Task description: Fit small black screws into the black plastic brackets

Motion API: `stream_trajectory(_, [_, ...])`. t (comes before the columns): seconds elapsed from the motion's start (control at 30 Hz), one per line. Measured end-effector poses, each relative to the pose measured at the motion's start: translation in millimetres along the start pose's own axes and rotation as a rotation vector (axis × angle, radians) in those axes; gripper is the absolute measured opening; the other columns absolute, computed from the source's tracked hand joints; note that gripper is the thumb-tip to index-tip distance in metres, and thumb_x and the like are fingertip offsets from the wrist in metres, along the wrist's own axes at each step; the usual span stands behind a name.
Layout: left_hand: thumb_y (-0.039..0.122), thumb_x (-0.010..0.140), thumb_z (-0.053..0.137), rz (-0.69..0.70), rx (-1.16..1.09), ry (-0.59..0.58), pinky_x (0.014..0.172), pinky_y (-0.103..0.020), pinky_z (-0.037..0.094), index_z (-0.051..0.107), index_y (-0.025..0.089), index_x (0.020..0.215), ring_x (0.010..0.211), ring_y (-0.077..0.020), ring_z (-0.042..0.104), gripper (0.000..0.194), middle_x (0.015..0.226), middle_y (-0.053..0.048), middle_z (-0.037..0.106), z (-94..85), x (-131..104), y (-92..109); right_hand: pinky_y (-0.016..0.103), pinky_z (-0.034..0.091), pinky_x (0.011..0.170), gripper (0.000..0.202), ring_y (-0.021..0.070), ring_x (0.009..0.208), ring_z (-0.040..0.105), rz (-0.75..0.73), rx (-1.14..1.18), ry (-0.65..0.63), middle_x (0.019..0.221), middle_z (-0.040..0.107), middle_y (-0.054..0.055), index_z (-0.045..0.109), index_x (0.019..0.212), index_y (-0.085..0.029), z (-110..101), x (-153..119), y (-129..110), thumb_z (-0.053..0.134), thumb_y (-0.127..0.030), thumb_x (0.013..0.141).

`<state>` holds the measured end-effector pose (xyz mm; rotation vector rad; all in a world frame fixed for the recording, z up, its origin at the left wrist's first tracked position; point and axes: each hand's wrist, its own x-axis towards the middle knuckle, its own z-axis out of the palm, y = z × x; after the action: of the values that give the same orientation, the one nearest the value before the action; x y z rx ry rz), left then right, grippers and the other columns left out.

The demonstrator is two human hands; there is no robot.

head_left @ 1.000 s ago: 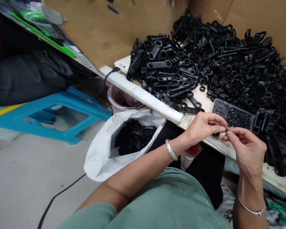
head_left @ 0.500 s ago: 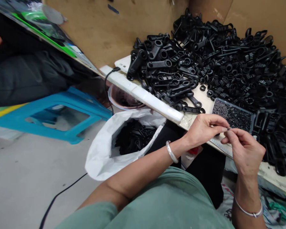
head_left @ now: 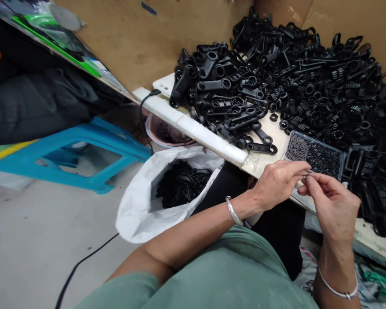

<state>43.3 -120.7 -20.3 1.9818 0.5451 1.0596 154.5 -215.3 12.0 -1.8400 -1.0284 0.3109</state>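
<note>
My left hand (head_left: 278,182) and my right hand (head_left: 333,204) meet fingertip to fingertip in front of a shallow clear box (head_left: 342,161). Both are closed in a pinch over something tiny, mostly hidden by the fingers, so its kind does not show. Small grey and black parts (head_left: 312,153) fill the box just beyond my fingers. Behind it spreads a large heap of black plastic handle-like pieces and rings (head_left: 296,81). One flat black piece with a ring end (head_left: 261,148) lies near the table edge, left of the box.
A white bag (head_left: 131,214) holding black parts stands open below the table's left edge, beside a round basket (head_left: 167,131). Further left is a blue plastic stool (head_left: 83,133). A white strip (head_left: 193,126) with a black cable (head_left: 143,111) runs along the edge. Cardboard (head_left: 141,47) walls the back.
My left hand has dipped slightly toward me, and its fingers are now straighter over the pinch. My right hand has barely shifted. More of the box's grey parts shows.
</note>
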Motion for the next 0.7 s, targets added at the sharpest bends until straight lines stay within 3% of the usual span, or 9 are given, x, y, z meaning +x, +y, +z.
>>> stream_trajectory(0.2, [0.016,0.095,0.054,0.111,0.074,0.026,0.086,-0.03,0.058,0.066,0.016,0.113,0.09,-0.0175,0.072,0.022,0.096,-0.006,0.076,0.4,-2.4,-2.7,0.03,0.057,0.069,0.023,0.0192,0.068,0.074,-0.199,-0.288,-0.022,0.076,0.076,0.003,0.074,0.097,-0.02,-2.7,0.4,3.7,0.064,-0.039,0.09])
stream_trajectory(0.43, [0.012,0.093,0.054,0.156,0.145,0.016,0.083,-0.029,0.058,0.066,0.016,0.11,0.09,-0.017,0.071,0.021,0.097,-0.006,0.076,-3.1,-5.1,-6.0,0.028,0.057,0.07,0.019,0.0173,0.068,0.072,-0.443,-0.424,-0.047,0.076,0.075,0.003,0.072,0.095,-0.02,1.8,2.1,4.6,0.056,-0.03,0.094])
stream_trajectory(0.53, [0.01,0.093,0.052,0.186,0.197,0.005,0.079,-0.027,0.058,0.066,0.017,0.106,0.085,-0.0163,0.071,0.02,0.092,-0.005,0.076,-5.9,-6.2,-7.7,0.028,0.057,0.068,0.016,0.017,0.065,0.071,-0.435,-0.392,-0.047,0.076,0.075,0.003,0.071,0.089,-0.021,6.9,2.0,7.5,0.056,-0.026,0.092])
stream_trajectory(0.7, [0.012,0.095,0.051,0.246,0.248,-0.035,0.077,-0.028,0.058,0.064,0.015,0.11,0.082,-0.0169,0.071,0.02,0.09,-0.006,0.075,-10.0,-9.9,-11.1,0.027,0.057,0.061,0.014,0.0156,0.059,0.069,-0.245,-0.221,-0.103,0.07,0.073,0.002,0.07,0.086,-0.021,11.2,0.8,13.7,0.057,-0.026,0.088])
